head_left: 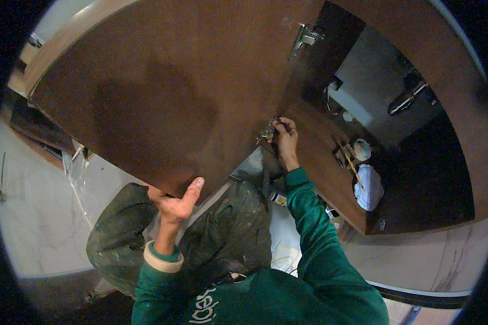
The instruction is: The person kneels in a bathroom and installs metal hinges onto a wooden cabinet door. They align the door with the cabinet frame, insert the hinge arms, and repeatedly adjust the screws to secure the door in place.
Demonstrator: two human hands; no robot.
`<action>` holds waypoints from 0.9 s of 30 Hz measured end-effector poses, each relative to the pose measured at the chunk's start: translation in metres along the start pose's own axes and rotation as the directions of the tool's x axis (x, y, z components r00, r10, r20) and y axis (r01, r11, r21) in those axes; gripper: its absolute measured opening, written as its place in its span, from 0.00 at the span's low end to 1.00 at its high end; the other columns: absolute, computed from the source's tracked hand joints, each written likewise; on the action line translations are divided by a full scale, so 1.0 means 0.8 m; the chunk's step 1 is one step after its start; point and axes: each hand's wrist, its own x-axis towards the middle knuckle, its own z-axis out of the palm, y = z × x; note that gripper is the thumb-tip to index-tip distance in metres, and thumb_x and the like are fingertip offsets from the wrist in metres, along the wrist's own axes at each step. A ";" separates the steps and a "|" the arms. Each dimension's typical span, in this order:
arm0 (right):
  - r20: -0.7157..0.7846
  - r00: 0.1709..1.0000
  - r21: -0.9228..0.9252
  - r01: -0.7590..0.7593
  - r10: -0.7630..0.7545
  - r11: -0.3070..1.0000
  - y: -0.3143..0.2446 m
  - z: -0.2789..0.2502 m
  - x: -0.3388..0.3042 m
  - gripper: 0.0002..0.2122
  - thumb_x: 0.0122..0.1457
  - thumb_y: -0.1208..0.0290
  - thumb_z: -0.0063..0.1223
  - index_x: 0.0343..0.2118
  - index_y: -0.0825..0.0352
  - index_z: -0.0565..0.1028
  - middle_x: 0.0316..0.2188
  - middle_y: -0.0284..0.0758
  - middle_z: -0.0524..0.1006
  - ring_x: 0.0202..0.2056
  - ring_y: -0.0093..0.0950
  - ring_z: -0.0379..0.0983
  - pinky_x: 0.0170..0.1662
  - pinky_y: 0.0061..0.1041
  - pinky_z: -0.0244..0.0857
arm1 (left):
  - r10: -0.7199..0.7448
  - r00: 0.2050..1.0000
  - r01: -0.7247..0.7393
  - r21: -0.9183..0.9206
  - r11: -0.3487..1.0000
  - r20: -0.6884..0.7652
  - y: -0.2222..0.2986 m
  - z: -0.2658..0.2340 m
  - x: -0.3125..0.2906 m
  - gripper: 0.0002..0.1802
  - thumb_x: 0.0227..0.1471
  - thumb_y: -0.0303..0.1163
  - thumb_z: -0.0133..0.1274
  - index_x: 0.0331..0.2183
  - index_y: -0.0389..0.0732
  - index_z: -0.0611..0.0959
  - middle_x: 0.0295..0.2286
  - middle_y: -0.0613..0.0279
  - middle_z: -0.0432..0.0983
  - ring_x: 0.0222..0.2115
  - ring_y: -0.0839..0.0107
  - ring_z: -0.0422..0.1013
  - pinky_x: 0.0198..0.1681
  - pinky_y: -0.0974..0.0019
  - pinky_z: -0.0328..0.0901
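A large brown cabinet door (162, 97) stands swung open in front of me. My left hand (174, 205) grips its lower edge, thumb on the near face and fingers hidden under or behind it. A pale ring like a tape roll (162, 262) sits around my left wrist. At the door's lower inner corner, my right hand (285, 135) pinches a metal hinge (268, 132), partly covered by the fingers. An upper metal hinge (305, 39) is near the top of the same edge, by the cabinet opening.
Inside the cabinet (336, 162) lie a crumpled white cloth or bag (368, 187), a thin wooden stick (353, 168) and a clear cup (362, 149). A chrome pipe fitting (408, 98) juts from its back. A small dark labelled container (278, 199) is below my right forearm.
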 end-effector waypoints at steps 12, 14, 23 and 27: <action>-0.157 0.955 0.027 0.259 -0.252 0.965 0.018 0.013 0.004 0.03 0.56 0.76 0.46 0.33 0.67 0.70 0.26 0.32 0.74 0.22 0.21 0.69 0.20 0.21 0.62 | -0.063 0.996 0.067 -0.066 0.996 0.060 0.017 0.011 -0.006 0.16 0.38 0.17 0.61 0.35 0.37 0.80 0.33 0.61 0.77 0.33 0.69 0.72 0.41 0.65 0.67; -0.136 0.976 0.049 0.176 -0.168 0.983 0.018 0.012 0.004 0.03 0.55 0.76 0.47 0.32 0.68 0.71 0.26 0.32 0.74 0.21 0.21 0.69 0.20 0.21 0.62 | -0.098 0.994 0.101 -0.068 0.992 0.045 0.017 0.013 -0.010 0.16 0.38 0.17 0.61 0.35 0.38 0.80 0.33 0.62 0.77 0.33 0.69 0.72 0.41 0.65 0.67; -0.154 0.961 0.093 0.247 -0.231 0.964 0.039 0.004 0.013 0.04 0.54 0.77 0.49 0.33 0.66 0.70 0.24 0.33 0.74 0.18 0.22 0.68 0.20 0.24 0.63 | -0.106 0.993 0.111 0.144 0.983 -0.041 0.032 0.027 -0.030 0.07 0.36 0.18 0.64 0.23 0.36 0.84 0.25 0.60 0.80 0.26 0.68 0.75 0.34 0.67 0.68; -0.173 0.972 0.078 0.175 -0.160 0.981 0.030 0.005 0.005 0.03 0.55 0.77 0.50 0.33 0.65 0.70 0.21 0.32 0.73 0.17 0.22 0.67 0.19 0.24 0.63 | 0.020 1.000 -0.016 0.172 0.985 -0.023 0.029 0.026 -0.025 0.07 0.36 0.17 0.64 0.24 0.35 0.84 0.26 0.58 0.80 0.25 0.68 0.75 0.31 0.68 0.69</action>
